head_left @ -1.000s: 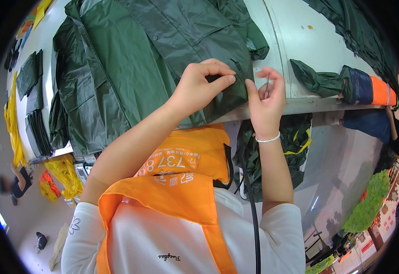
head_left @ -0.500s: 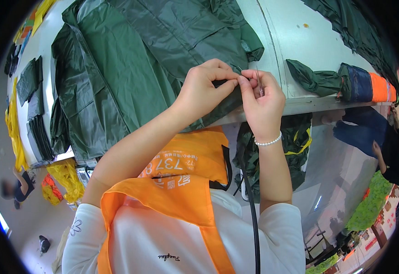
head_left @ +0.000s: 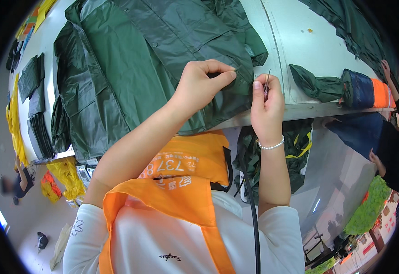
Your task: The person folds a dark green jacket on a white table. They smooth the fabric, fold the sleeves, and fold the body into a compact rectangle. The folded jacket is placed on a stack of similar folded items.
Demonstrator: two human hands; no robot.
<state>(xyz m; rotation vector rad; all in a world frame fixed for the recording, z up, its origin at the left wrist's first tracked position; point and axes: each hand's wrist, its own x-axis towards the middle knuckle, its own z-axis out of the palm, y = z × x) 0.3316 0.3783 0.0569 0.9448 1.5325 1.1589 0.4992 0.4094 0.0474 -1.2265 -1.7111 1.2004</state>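
Observation:
A dark green coated jacket (head_left: 122,59) with a pocket flap lies spread over the table in front of me. Above its lower right part my left hand (head_left: 198,86) is closed, thumb and forefinger pinched together; whatever is between the tips is too small to make out. Just past the jacket's right edge, my right hand (head_left: 268,109) is closed round small pointed metal snips (head_left: 266,85), their thin tip sticking up beyond the fingers. A gap separates the two hands.
On the white table (head_left: 295,45), a rolled green bundle (head_left: 318,84) with a blue and orange end lies right. Dark folded packs (head_left: 35,105) are at left. An orange bag (head_left: 190,153) and dark green garments (head_left: 295,169) sit below the edge. Another person (head_left: 387,150) is at right.
My hands have come apart: the right one has moved right with the snips, while the left stays pinched over the jacket. The other person's hand now reaches up beside the rolled bundle.

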